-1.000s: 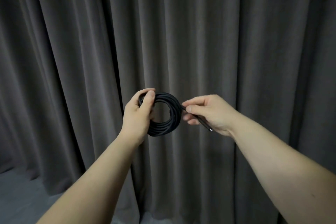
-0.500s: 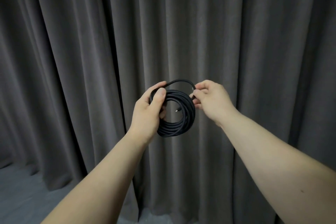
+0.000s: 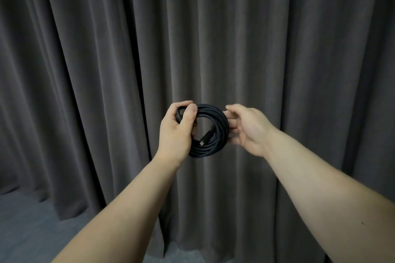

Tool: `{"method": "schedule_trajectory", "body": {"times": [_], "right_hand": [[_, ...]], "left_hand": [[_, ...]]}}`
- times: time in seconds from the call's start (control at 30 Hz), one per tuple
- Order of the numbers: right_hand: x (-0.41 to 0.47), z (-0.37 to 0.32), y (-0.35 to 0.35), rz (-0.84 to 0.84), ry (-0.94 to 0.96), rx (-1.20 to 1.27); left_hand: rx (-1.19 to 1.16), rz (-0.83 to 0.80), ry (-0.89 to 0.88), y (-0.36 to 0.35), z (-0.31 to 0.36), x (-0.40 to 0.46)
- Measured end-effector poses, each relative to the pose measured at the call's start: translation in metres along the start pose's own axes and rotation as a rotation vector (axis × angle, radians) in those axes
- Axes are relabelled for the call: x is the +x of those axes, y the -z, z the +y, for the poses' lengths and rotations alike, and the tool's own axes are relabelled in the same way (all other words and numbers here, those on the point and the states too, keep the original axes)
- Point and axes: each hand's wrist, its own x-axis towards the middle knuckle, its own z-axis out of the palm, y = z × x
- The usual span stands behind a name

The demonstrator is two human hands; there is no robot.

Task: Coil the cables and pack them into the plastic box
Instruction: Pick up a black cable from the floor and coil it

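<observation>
Forearms reach out ahead of us. Our left hand (image 3: 174,130) grips the black cable coil's (image 3: 210,132) left side to stop it springing open, our right hand (image 3: 248,127) cups its right edge, fingers loosely curled — dark curtain (image 3: 106,70) beyond, no box visible.

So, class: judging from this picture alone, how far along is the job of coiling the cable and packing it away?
Done: the black cable is wound into a neat round coil, its plug end lying inside the ring. In hand: the left hand grips the coil's left side while the right hand supports its right edge. Left: packing, since no plastic box is in view, only the grey curtain.
</observation>
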Motion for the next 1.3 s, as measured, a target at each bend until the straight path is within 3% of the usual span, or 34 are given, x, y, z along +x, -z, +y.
{"method": "schedule_trajectory", "body": {"times": [0.27,0.5,0.6,0.73,1.0,1.3], "right_hand": [[-0.002,0.016,-0.007,-0.181,0.140,-0.156],[0.001,0.019,-0.010,-0.244,0.177,-0.069],[0.001,0.019,-0.010,-0.305,0.203,-0.178],[0.002,0.025,-0.013,-0.254,0.281,-0.386],[0.005,0.029,-0.009,-0.162,0.311,-0.285],[0.006,0.020,-0.008,-0.168,0.329,-0.289]], "left_hand": [[0.080,0.061,0.004,0.005,-0.013,-0.002],[0.085,0.053,0.018,0.012,-0.023,-0.002],[0.104,0.098,-0.013,0.015,-0.025,-0.002],[0.053,0.143,-0.013,0.014,-0.025,-0.002],[0.045,0.143,0.020,0.009,-0.027,-0.003],[0.021,0.113,0.053,0.007,-0.025,0.000]]}}
